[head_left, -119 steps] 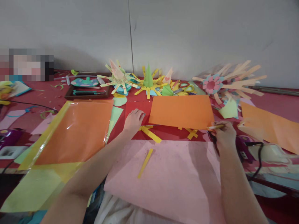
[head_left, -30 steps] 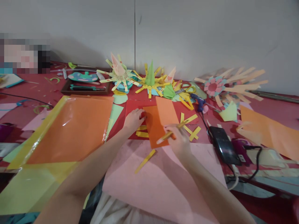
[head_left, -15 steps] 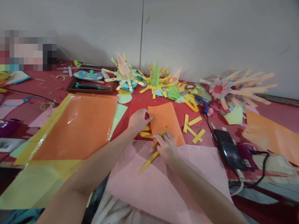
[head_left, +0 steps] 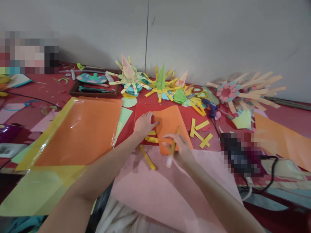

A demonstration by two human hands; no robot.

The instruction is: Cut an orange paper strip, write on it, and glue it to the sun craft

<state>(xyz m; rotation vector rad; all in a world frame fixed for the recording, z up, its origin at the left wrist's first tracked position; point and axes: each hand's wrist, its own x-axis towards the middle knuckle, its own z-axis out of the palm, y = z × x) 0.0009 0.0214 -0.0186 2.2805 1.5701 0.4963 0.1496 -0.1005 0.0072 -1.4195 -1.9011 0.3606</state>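
Observation:
A folded orange paper sheet (head_left: 170, 121) lies on red paper (head_left: 142, 110) at the table's middle. My left hand (head_left: 144, 124) rests on the orange sheet's left edge, fingers bent and pressing down. My right hand (head_left: 181, 150) hovers over the sheet's near edge, closed on a yellow pen (head_left: 172, 149) that points toward me. Loose yellow paper strips (head_left: 147, 157) lie beside and under the sheet. A large pink sheet (head_left: 170, 191) spreads in front of me.
An orange sheet in clear plastic (head_left: 77, 132) lies at left on yellow-green paper. Paper craft flowers (head_left: 159, 84) and a pink-petalled one (head_left: 227, 92) stand by the wall. A blue glue gun (head_left: 211, 108), scissors, a brown tray (head_left: 93, 90), cables and more orange paper (head_left: 282, 139) fill the right.
The wide orange sheet has been folded over to the left into a narrower piece. My right hand came from the right edge to its near edge, pen still in it; a yellow strip shifted left.

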